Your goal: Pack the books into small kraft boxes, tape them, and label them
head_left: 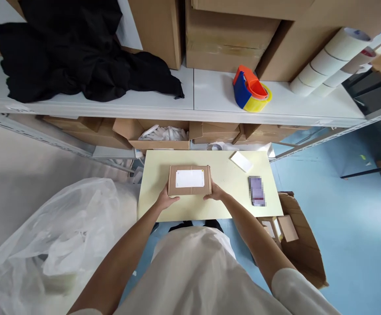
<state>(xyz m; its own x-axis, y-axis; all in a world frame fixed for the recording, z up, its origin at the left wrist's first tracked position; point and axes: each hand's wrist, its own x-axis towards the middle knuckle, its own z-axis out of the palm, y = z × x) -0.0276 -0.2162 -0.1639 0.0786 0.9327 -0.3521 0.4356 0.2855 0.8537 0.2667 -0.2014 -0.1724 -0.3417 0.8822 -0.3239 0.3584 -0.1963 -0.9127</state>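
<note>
A small brown cardboard box (174, 191) with a white label (189, 179) on its upper face is between my two hands, over the pale yellow table (164, 212). My left hand (167, 197) grips its left end, the thumb along the near side. At the right end, my right hand (215, 191) holds it the same way. Fingers on the far sides are partly hidden by the box. Whether the box touches the tabletop, I cannot tell. To its right lie a white card-like pad (241, 161) and a blurred purple phone-like item (256, 191).
Above the table, a shelf (210, 94) carries black cloth (79, 65), a tape dispenser (251, 89), tape rolls (331, 61) and cartons. Open boxes (164, 144) sit on the lower shelf. A large plastic bag (62, 245) stands left; an open carton (304, 245) with small boxes stands right.
</note>
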